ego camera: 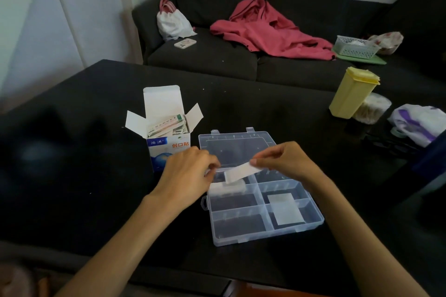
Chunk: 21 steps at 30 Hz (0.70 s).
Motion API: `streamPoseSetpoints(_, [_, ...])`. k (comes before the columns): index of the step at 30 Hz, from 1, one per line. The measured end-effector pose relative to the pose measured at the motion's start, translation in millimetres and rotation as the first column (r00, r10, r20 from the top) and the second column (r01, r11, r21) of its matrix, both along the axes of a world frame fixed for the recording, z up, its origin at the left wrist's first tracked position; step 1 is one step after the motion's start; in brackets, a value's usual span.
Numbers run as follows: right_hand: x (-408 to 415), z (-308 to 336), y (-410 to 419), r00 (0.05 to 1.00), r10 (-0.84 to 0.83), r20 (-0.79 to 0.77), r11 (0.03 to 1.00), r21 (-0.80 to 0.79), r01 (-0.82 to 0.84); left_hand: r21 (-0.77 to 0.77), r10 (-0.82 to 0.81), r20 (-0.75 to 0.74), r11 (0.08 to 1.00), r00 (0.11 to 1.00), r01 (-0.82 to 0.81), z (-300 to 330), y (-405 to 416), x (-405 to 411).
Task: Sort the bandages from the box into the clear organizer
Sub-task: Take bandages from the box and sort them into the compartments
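Note:
The open bandage box (169,146) stands on the black table, flaps up, with several wrapped bandages inside. To its right lies the clear organizer (311,220), lid open flat behind it. My right hand (282,159) pinches one end of a long white bandage strip (241,171) above the organizer's upper compartments. My left hand (188,176) hovers at the strip's other end with curled fingers; whether it pinches something small is hidden. A stack of white bandages (225,188) sits in the upper-left compartment. A square white pad (284,208) lies in a right compartment.
A yellow lidded container (352,93) and a round tub of cotton swabs (371,108) stand at the table's right. A plastic bag (420,123) lies at the far right edge. Behind the table, a dark sofa holds a red garment, a phone, a white bag and a basket.

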State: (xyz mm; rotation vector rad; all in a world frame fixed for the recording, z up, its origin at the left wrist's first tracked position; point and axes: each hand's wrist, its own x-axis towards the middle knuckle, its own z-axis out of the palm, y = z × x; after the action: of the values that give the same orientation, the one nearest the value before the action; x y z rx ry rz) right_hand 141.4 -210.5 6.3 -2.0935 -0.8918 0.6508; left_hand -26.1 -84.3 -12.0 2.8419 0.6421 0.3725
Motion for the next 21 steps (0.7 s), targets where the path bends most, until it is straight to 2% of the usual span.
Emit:
streamPoseSetpoints(2, [-10,-6,8,0.999,0.023,-0.026,1.000,-0.010,-0.024,-0.056,0.034,0.063,0.998,0.997,-0.030,3,0,-7])
streamPoseSetpoints(4, [-20,-17,17,0.999,0.046,0.028,0.998,-0.040,-0.045,-0.116,0.036,0.018,0.993,0.999,-0.034,5,-1,-14])
streamPoseSetpoints(6, [-25,-28,24,0.979,0.076,0.187,0.995,-0.076,-0.063,-0.121,0.029,-0.080,0.992,0.996,-0.038,4,-2,-20])
streamPoseSetpoints(9, [-29,-39,28,0.889,0.129,0.439,0.988,-0.134,-0.077,-0.136,0.004,-0.172,0.990,0.985,-0.028,-1,0,-21])
streamPoseSetpoints(12, [-28,-39,27,0.831,0.164,0.531,0.982,-0.168,-0.086,-0.148,-0.022,-0.228,0.989,0.974,-0.012,-6,0,-13])
streamPoseSetpoints(16, [-14,-34,21,0.884,0.120,0.452,0.986,-0.158,-0.054,-0.124,-0.047,-0.272,0.992,0.961,0.014,-13,1,-2])
streamPoseSetpoints(21, [-2,-37,18,0.931,0.142,0.336,0.973,-0.219,-0.069,-0.191,-0.045,-0.297,0.982,0.954,-0.013,-13,8,5])
